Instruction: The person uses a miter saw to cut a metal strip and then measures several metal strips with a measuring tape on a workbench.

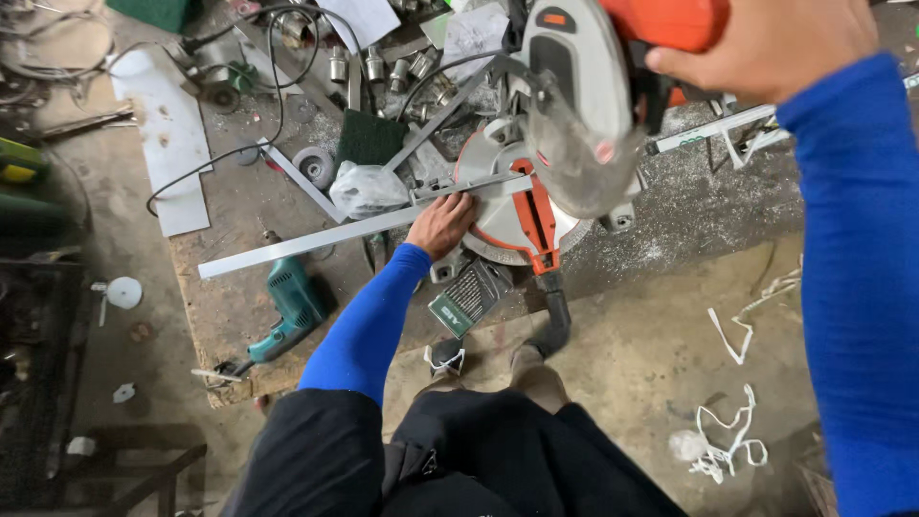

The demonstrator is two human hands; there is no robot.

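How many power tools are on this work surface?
2. A mitre saw sits under both hands, the right hand on its orange handle. A teal electric drill lies near the front edge. Clutter may hide others.

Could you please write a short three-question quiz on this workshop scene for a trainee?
1. True or false: the left hand presses on the long metal strip lying across the saw base.
2. What does the right hand grip? A) the teal drill B) the orange saw handle C) a cable
3. Fill in: the teal drill lies on the ____, touched by neither hand.

Key: 1 true; 2 B, the orange saw handle; 3 workbench.
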